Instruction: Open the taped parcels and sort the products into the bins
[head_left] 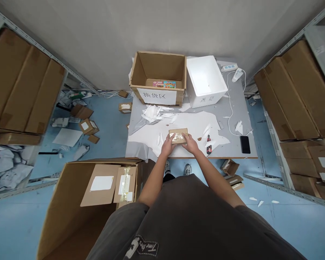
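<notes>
At the near edge of the grey worktable (241, 108), the person's left hand (166, 145) and right hand (191, 143) are grasping a small taped kraft carton (178, 136) from both sides, holding it over white paper (189, 124), near a red utility knife (208, 144).

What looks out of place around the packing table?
Small cardboard mailers lie scattered on the blue floor left of the table, beside a loose white sheet, like a spill or unsorted rubbish. Crumpled white wrapping also sits in a messy heap on the tabletop.
</notes>
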A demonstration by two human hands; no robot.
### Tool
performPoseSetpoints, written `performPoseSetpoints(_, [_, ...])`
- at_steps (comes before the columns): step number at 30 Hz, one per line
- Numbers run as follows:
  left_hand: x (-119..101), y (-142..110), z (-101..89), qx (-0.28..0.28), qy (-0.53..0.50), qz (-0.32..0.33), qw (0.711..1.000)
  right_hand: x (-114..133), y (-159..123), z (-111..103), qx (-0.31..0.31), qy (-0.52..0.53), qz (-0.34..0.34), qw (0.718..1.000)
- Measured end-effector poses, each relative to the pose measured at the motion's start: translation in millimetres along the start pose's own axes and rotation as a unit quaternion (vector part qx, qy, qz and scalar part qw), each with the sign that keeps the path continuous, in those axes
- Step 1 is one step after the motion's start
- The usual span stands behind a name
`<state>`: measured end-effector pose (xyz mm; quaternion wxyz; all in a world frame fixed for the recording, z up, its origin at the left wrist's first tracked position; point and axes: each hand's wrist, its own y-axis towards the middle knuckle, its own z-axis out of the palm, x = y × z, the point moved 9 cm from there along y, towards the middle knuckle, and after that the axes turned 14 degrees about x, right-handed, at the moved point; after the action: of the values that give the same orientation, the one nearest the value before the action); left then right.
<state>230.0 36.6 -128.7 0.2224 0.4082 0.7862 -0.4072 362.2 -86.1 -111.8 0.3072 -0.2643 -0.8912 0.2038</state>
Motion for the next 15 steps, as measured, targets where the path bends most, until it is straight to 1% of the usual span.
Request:
performPoseSetpoints(3, [-2.3, -0.6, -1.8, 0.0, 0.012, -0.003, 1.0, 0.9, -1.3, -0.4, -0.003, -0.015, 0.009, 1.0])
performPoseSetpoints(6, [-5.3, -6.2, -3.1, -0.024, 0.038, -0.006, 0.999, 0.4, -8.0, 0.6, -0.029, -0.04, 0.036, 0.998])
performPoseSetpoints(10, [-3.3, -13.3, 5.1, -0.054, 0.059, -0.026, 0.996, -2.7, -15.2, 13.0, -0.032, -0.058, 0.073, 0.995])
performPoseSetpoints(13, [-2.2, -12.9, 12.4, -0.058, 0.051, -0.029, 0.997, -0.1, -13.8, 19.3, -0.029, -0.055, 0.073, 0.995])
performPoseSetpoints(15, [-3.5, -11.1, 11.9, -0.06, 0.048, -0.028, 0.997, 3.3, -12.0, 18.3, -0.03, -0.05, 0.067, 0.996])
